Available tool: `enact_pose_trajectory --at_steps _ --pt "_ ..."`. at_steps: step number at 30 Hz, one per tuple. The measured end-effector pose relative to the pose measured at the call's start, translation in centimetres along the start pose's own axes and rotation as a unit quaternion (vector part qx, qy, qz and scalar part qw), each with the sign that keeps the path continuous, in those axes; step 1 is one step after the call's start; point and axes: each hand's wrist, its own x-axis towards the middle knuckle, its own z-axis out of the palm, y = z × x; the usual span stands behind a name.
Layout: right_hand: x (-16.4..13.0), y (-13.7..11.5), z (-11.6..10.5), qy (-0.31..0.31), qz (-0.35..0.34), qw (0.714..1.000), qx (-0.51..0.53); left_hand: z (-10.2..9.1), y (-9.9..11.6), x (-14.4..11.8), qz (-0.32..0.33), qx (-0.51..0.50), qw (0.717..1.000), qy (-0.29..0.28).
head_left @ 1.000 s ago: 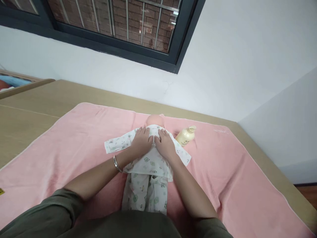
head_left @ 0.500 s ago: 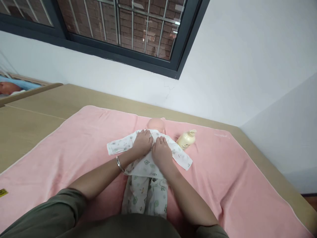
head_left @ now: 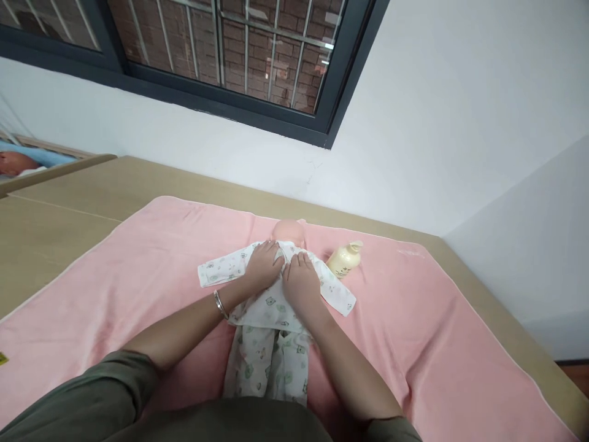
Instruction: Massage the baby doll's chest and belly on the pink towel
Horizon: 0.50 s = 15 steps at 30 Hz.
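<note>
A baby doll (head_left: 288, 231) lies on its back, its bald head towards the wall and its face mostly hidden. Over its chest spreads a white printed baby shirt (head_left: 269, 307), sleeves stretched out to both sides. My left hand (head_left: 264, 265), with a silver bracelet at the wrist, is closed on the shirt's front just below the neck. Close beside it my right hand (head_left: 301, 282) holds the shirt's other front side, thumb towards the middle. The fingertips are partly hidden. Printed baby trousers (head_left: 253, 362) extend below the shirt towards me.
A pale yellow pump bottle (head_left: 344, 259) stands or leans by the right sleeve. Everything rests on a pink blanket (head_left: 161, 264) over a tan tabletop (head_left: 69, 227). A wall and a dark-framed window (head_left: 221, 92) rise behind. Another doll (head_left: 18, 164) lies at far left.
Both hands stay at the shirt's front with almost no movement. The view has shifted very slightly.
</note>
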Motion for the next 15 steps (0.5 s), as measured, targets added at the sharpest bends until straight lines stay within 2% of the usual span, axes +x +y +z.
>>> enact_pose_trajectory --at_steps 2,6,11,15 --pt "0.3 0.4 -0.1 -0.006 -0.004 1.000 0.024 0.3 0.0 0.0 -0.034 -0.019 0.999 0.025" --pt "1.6 1.9 -0.1 -0.029 0.022 0.996 0.077 0.7 0.5 -0.4 -0.038 -0.037 0.997 0.048" --pt "2.3 2.8 0.2 -0.033 0.038 0.995 0.089 0.6 1.4 -0.9 -0.052 -0.038 0.997 0.039" --pt "2.7 3.9 -0.5 -0.072 0.037 0.989 0.123 0.3 2.0 -1.7 -0.050 -0.013 0.998 0.026"
